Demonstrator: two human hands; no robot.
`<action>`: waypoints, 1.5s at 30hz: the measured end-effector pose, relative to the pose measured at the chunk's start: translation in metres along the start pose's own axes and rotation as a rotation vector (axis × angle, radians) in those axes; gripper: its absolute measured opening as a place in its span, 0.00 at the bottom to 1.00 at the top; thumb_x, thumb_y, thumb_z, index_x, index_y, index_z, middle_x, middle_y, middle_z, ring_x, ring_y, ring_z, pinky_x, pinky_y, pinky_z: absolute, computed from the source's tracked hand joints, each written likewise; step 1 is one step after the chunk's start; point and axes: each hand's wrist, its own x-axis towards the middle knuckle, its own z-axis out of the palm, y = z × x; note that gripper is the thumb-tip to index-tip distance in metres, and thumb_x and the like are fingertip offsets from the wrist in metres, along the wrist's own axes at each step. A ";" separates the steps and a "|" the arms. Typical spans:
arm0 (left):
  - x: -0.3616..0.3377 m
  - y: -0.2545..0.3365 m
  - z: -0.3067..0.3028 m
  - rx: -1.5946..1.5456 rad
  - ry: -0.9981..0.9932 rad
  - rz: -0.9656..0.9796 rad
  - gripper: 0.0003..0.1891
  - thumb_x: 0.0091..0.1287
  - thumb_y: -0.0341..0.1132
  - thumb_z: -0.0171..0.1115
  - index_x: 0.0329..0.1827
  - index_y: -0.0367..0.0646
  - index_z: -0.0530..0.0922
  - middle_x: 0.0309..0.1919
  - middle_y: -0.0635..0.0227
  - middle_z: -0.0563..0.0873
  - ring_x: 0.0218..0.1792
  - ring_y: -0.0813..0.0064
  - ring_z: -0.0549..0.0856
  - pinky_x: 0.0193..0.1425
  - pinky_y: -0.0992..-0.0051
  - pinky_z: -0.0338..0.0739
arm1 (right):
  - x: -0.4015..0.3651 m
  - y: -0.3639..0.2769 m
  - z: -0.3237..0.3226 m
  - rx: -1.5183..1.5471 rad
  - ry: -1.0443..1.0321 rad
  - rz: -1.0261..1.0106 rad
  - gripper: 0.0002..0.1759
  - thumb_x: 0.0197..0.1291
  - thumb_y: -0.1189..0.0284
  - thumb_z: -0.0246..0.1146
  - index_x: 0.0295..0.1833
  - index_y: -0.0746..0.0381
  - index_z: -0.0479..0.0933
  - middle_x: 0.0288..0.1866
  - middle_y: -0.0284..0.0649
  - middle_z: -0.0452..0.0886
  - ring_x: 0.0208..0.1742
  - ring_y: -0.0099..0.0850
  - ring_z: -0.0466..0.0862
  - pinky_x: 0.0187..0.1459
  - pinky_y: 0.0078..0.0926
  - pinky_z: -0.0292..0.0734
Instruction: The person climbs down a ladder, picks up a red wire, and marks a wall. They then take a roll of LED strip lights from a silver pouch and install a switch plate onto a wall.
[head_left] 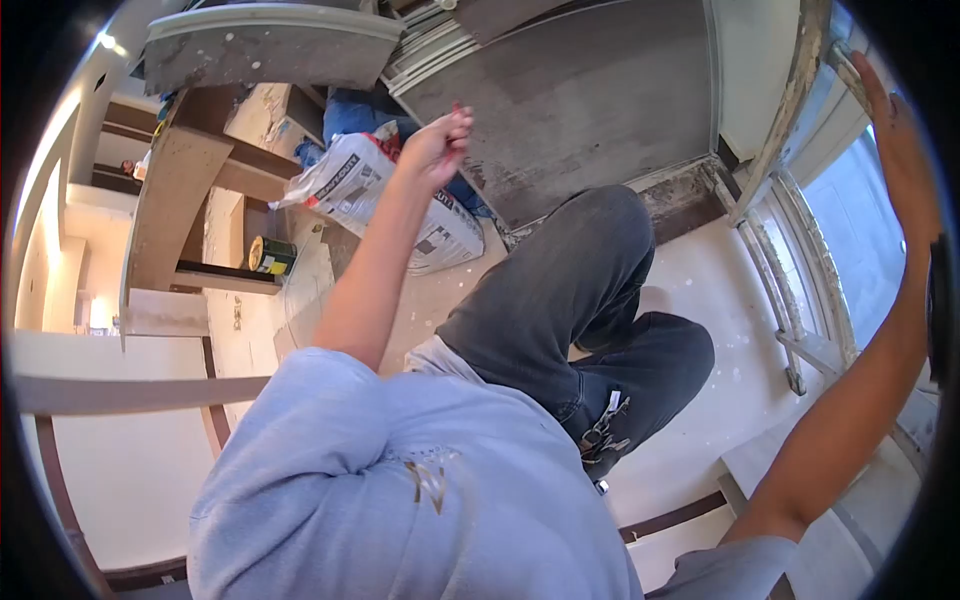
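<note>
My left hand (437,152) is raised above a white plastic sack (352,185) with red and dark print. Its fingers are curled together. A small reddish spot shows at the fingertips, and whatever they may hold is too small to make out. Far to the right, my right hand (900,150) reaches up with fingers stretched out, against or just beside a paint-splashed wooden ladder-like frame (800,90). The edge of the view partly cuts off that hand, so I cannot see whether it presses on the wood.
A large grey, stained panel (580,110) lies beyond my knees. Brown wooden cabinet parts (170,190) stand at the left, with a dark green tin (271,256) beside them. Blue cloth or plastic (350,115) lies behind the sack. Pale spots dot the floor (690,300).
</note>
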 end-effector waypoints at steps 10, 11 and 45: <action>-0.020 -0.012 -0.048 0.110 0.125 0.061 0.08 0.71 0.29 0.55 0.49 0.37 0.74 0.32 0.69 0.80 0.21 0.87 0.71 0.21 0.88 0.64 | -0.016 -0.014 0.012 0.029 0.040 0.096 0.40 0.67 0.43 0.43 0.43 0.72 0.83 0.43 0.59 0.83 0.45 0.53 0.82 0.50 0.47 0.73; -0.016 -0.017 -0.048 0.092 0.124 0.062 0.07 0.71 0.30 0.56 0.48 0.38 0.75 0.31 0.70 0.80 0.22 0.86 0.72 0.22 0.88 0.65 | -0.015 -0.020 0.006 0.003 -0.026 0.123 0.42 0.65 0.41 0.44 0.43 0.73 0.82 0.44 0.60 0.83 0.45 0.54 0.82 0.51 0.47 0.73; 0.012 0.107 0.082 0.236 -0.334 -0.504 0.14 0.70 0.29 0.55 0.57 0.38 0.81 0.29 0.71 0.84 0.24 0.86 0.80 0.26 0.83 0.76 | 0.037 -0.075 0.030 -0.354 -0.721 -0.011 0.17 0.70 0.58 0.55 0.44 0.64 0.74 0.45 0.51 0.80 0.41 0.43 0.82 0.39 0.37 0.77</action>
